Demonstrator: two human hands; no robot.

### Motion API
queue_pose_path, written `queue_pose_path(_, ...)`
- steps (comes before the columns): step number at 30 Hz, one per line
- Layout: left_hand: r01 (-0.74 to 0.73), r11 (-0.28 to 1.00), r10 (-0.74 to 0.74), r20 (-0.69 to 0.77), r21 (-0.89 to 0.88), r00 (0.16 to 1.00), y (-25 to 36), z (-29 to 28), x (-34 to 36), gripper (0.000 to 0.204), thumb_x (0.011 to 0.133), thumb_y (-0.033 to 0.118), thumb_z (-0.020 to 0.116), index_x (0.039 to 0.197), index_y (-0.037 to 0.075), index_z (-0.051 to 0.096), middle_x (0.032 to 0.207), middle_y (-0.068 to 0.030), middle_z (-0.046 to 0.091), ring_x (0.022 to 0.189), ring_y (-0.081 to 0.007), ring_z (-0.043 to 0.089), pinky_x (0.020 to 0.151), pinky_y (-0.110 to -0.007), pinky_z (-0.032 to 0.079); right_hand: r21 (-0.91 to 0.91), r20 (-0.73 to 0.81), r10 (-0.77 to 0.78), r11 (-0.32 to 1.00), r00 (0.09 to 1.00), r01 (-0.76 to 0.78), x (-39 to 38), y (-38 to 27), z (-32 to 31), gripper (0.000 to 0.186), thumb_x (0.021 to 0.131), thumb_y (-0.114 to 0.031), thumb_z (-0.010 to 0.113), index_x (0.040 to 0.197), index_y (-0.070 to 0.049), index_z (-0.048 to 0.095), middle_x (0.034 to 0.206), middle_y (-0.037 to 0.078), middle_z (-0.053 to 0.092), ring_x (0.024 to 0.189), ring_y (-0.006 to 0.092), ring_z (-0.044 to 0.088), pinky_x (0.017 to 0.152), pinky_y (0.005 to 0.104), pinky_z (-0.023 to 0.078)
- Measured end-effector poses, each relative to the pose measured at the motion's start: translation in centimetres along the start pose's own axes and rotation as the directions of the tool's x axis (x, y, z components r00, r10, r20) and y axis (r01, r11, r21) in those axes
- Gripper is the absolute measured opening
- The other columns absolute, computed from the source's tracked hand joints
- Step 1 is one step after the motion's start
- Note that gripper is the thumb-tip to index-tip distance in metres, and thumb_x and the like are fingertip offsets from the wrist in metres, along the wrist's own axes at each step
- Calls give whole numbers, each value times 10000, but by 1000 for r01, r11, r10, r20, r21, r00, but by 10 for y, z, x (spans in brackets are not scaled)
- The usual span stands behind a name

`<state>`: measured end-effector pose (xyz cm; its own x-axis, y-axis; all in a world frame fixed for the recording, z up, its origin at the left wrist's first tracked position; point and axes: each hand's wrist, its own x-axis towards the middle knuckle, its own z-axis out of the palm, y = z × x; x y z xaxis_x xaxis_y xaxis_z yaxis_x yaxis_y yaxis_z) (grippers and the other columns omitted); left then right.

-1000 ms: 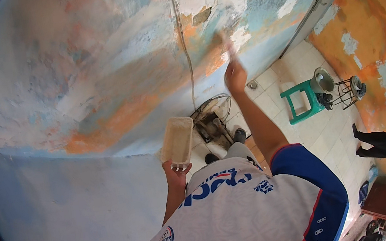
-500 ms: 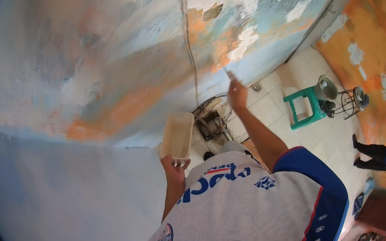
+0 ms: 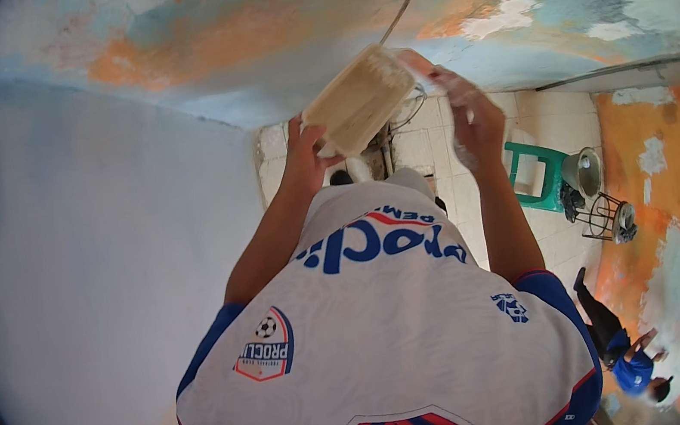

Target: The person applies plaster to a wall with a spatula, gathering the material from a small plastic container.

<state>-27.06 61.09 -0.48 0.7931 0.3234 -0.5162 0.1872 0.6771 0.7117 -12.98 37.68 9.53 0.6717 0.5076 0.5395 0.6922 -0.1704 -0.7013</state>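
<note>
My left hand (image 3: 305, 149) grips the near-left end of a shallow, cream plastic tray (image 3: 359, 97) with pale residue in it. My right hand (image 3: 473, 120), smeared with white and slightly blurred, is closed on a small tool (image 3: 415, 63), perhaps a brush or scraper, held at the tray's far-right edge. Beyond them is a patchy blue, orange and white wall (image 3: 245, 30) with a cable (image 3: 408, 3) running down it.
A plain pale-blue wall (image 3: 104, 263) is at left. On the tiled floor (image 3: 453, 197) at right are a green stool (image 3: 549, 200), a metal basin (image 3: 582, 174) and a wire stand (image 3: 602, 219). A person in blue (image 3: 633, 367) is by the orange wall (image 3: 657, 120).
The view has turned. The tray has risen and tilted rightward in my left hand. My right hand and its tool have come away from the wall to the tray's edge.
</note>
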Motion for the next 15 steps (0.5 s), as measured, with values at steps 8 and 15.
queue_pose_path(8,23,989,-15,51,-147,999,-5,53,11,581,873,226,616,1366,157,317,1410,-123,407,1301,-358,464,943,-720,439,-257,500,-151,914,853,313,-28,33,-14,427,772,52,669,1148,-142,721,1303,54,669,1262,244,599,1107,460,430)
queue_pose_path(15,-93,984,82,-81,-149,993,-46,107,8,640,846,208,638,1400,147,323,1383,-143,444,1283,-335,483,905,-692,479,-283,501,-104,918,859,276,-42,98,-149,358,821,15,657,1155,-113,684,1202,66,707,1162,257,648,1033,446,475)
